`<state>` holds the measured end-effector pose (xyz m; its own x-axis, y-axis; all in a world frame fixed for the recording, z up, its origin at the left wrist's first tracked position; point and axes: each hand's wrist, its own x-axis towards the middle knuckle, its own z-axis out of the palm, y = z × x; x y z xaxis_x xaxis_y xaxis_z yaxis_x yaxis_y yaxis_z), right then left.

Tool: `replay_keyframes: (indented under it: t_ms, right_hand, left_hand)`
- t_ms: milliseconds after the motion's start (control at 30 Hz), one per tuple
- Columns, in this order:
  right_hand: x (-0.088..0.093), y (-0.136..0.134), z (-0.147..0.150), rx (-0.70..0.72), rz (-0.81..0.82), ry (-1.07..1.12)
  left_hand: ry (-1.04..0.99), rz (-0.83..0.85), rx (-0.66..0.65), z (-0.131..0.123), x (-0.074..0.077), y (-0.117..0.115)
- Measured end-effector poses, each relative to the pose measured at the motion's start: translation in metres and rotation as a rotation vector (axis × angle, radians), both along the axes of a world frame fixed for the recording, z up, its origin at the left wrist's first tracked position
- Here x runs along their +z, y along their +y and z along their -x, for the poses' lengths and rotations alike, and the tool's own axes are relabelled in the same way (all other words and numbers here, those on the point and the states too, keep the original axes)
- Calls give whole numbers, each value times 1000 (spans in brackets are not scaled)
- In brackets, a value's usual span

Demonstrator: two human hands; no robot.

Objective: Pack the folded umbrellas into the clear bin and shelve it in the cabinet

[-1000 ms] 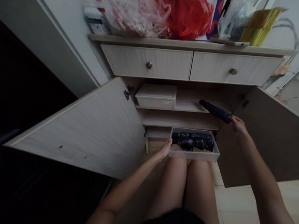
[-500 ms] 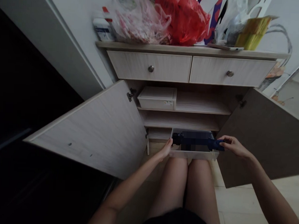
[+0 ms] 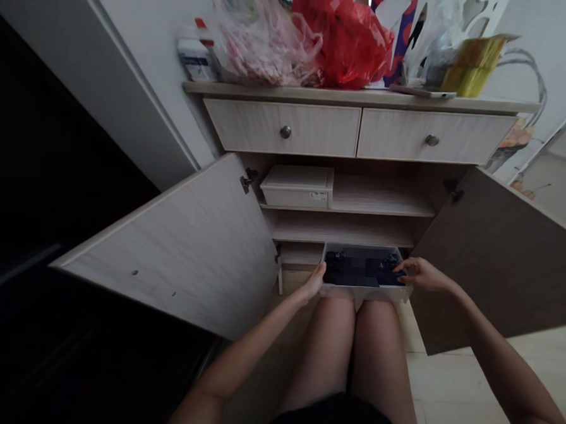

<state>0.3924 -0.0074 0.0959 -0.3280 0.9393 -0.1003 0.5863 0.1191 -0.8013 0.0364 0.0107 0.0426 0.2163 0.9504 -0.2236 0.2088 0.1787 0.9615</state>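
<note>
A shallow, see-through box (image 3: 361, 293) rests on my knees in front of the cabinet. Dark blue and black items (image 3: 388, 263) lie inside it; their kind is hidden by a pixelated patch over the middle, and only some bumpy detail shows at the two ends. My left hand (image 3: 315, 281) grips the box's left side, fingers at the wall and rim. At the right end, my right hand (image 3: 419, 273) reaches over the rim with fingers bent and a little apart, the tips at the dark items.
Both cabinet doors, left (image 3: 181, 244) and right (image 3: 493, 267), are swung out beside my arms. A white lidded box (image 3: 297, 186) stands on the upper shelf (image 3: 383, 195). Plastic bags, one red (image 3: 353, 45), a white bottle (image 3: 196, 60) and a yellow box (image 3: 473, 65) crowd the cabinet top.
The dark blue piece my right hand pinched over the box's right rim now lies inside the box. My right hand has shifted slightly left, its fingers loosened. My left hand stays put.
</note>
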Motion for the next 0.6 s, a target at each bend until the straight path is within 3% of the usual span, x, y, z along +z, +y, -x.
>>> replay_keyframes:
  t_ms: [133,233,333,400,433,533,600]
  right_hand:
    - [-5,0,4,5,-137,-139]
    - [-8,2,13,-25,-157,-35]
    - [-17,3,16,-411,-149,281]
    - [-27,2,16,-653,-5,459]
    - [-33,1,17,-689,134,517]
    - [-47,-7,22,-567,537,647]
    - [-51,-12,28,-536,614,718]
  left_hand:
    - [5,-4,-22,-1,2,0]
    - [11,-5,-25,-3,4,0]
    - [10,8,-30,-4,5,-1]
    - [-1,16,-33,-3,4,-1]
    - [-6,23,-28,-3,4,-1]
    - [-14,47,2,-2,-1,3]
    - [-29,50,-7,-2,-4,5]
